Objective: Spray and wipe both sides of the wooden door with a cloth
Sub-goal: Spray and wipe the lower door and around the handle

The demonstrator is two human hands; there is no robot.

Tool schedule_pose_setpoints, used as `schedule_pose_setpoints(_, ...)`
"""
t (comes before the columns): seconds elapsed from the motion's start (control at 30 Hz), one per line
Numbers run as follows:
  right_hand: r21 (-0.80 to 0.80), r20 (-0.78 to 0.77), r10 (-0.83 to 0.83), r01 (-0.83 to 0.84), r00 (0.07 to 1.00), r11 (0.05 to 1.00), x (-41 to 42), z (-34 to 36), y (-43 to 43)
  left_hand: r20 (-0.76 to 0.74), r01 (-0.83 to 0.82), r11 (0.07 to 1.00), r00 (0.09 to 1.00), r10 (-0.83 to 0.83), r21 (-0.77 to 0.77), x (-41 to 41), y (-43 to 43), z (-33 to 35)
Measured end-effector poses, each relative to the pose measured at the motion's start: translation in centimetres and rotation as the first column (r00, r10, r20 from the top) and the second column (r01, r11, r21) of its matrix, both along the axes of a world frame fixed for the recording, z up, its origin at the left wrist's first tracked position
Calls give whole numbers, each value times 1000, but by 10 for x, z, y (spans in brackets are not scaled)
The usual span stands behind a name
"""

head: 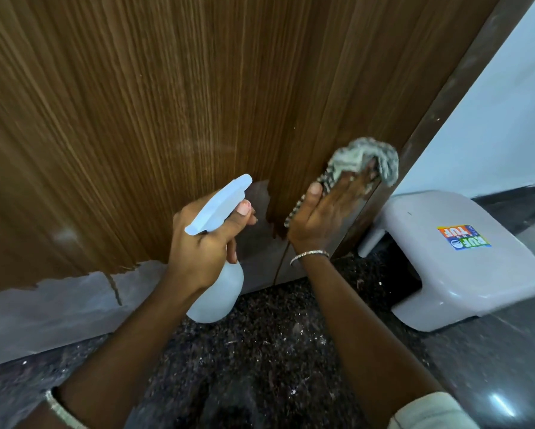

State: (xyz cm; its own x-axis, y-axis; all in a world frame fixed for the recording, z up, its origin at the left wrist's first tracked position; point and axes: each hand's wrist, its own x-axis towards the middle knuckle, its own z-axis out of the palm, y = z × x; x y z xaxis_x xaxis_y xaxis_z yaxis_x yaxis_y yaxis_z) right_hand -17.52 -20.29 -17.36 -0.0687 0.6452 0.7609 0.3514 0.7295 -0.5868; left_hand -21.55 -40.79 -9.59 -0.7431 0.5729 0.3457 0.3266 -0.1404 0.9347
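The wooden door [167, 103] fills the upper view, its brown veneer worn away to grey along the bottom edge. My left hand [201, 243] grips a white spray bottle [216, 289] by its neck, nozzle pointed at the lower door. My right hand [325, 215] presses a grey patterned cloth [362, 159] flat against the door near its right edge, low down. The fingers lie straight over the cloth, blurred by motion. A faint mist mark shows on the wood left of the cloth.
A grey plastic stool [455, 258] with a coloured sticker stands on the floor at the right, close to the door frame [458, 88]. Dark speckled granite floor [260, 351] lies below me. A pale wall [507, 103] rises behind the stool.
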Motion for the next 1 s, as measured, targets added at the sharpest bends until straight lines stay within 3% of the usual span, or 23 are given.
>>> schedule_pose_setpoints(0.07,-264,-108,-8,-21,994,964,10,-32,-4,14,1,1000,1000,-1,3,0,-1,-1)
schedule_pose_setpoints(0.13,-514,-274,-57,-96,960,852,14,-38,-11,21,22,1000,1000,-22,7,1,-1,0)
schedule_pose_setpoints(0.2,-605,-368,-113,-146,923,782,9,-26,-13,27,29,1000,999,-29,1,2,-4,0)
schedule_pose_setpoints(0.3,-541,-454,-141,-147,880,828,-3,17,-6,35,19,1000,999,-18,-10,3,-7,-2)
schedule_pose_setpoints(0.43,-338,-380,-93,-44,920,940,-20,86,12,34,19,1000,999,-18,-22,1,-7,-3)
schedule_pose_setpoints(0.57,-170,-313,-32,-23,949,985,-24,69,18,48,15,1000,999,-15,-13,1,-11,-1)
schedule_pose_setpoints(0.67,-272,-248,-36,-34,968,962,-6,7,16,60,26,1000,998,-26,-4,3,-16,0)
schedule_pose_setpoints(0.8,-514,-354,-49,-151,934,844,5,-37,1,86,25,1000,996,-24,-10,8,-34,-3)
schedule_pose_setpoints(1.0,-345,-285,12,-114,958,931,3,4,1,121,20,988,993,-2,-150,8,-91,-20)
